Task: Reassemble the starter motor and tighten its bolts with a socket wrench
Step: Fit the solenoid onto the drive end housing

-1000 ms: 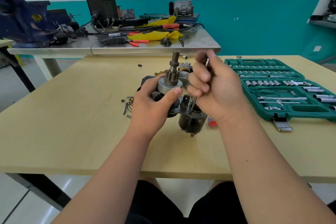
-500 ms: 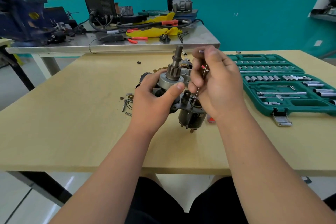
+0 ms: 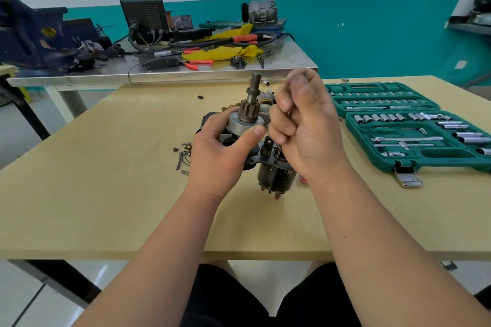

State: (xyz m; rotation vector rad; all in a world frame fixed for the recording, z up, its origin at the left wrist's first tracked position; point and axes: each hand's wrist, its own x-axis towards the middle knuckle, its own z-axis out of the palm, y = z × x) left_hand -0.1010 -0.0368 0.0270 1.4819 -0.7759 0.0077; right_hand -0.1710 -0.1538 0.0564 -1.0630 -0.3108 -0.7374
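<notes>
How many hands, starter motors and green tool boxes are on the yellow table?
Hands: 2, the left hand and right hand
Starter motor: 1
Green tool box: 1, lying open
Total: 4

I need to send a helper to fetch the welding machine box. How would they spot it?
Look at the steel workbench behind the wooden table. The black box stands upright at its back, against the wall. Only it has two knobs and thick cables plugged into its front.
</notes>
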